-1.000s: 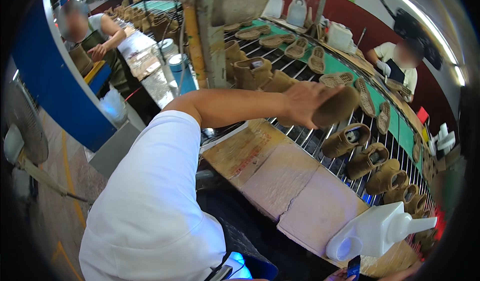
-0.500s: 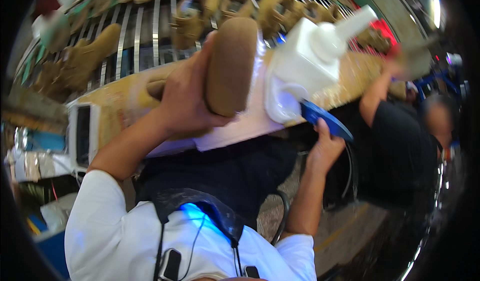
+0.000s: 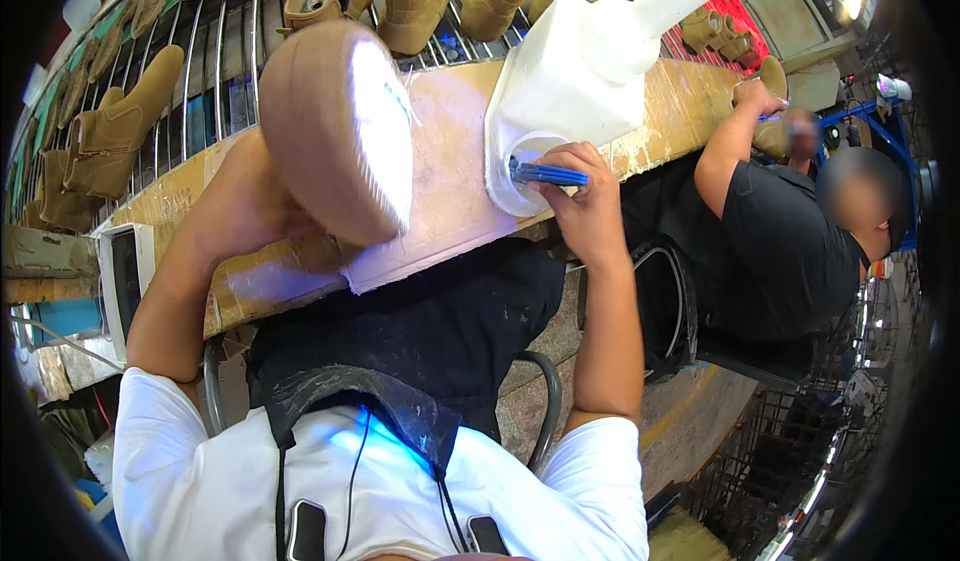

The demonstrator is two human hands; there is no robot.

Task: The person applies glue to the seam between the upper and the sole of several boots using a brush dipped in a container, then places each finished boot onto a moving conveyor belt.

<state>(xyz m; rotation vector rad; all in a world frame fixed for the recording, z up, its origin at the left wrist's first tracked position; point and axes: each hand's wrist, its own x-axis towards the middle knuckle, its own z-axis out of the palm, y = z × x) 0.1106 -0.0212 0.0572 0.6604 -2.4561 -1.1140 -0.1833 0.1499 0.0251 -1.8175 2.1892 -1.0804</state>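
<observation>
My left hand (image 3: 240,201) is closed around a tan boot (image 3: 310,131), raised over the bench. The boot's underside is white and bright, with a fringed edge; most of my fingers are behind it. My right hand (image 3: 595,216) pinches a blue-handled brush (image 3: 558,175). The brush's tip reaches into the round cup at the foot of a white plastic dispenser (image 3: 575,71) with a long spout. Whether the tip touches anything in the cup, I cannot tell. Beneath both hands lies a pale sheet (image 3: 440,141) on the bench.
Several tan boots (image 3: 408,6) stand on a metal bar rack (image 3: 215,56) along the far side. More boots (image 3: 120,131) sit at its left end. A co-worker in black (image 3: 780,251) sits to the right, a hand (image 3: 757,96) on a shoe. The wooden bench (image 3: 690,106) runs across.
My left hand has moved left with the boot, turning its white underside more into view. My right hand has moved left and up, bringing the brush's tip into the dispenser's cup.
</observation>
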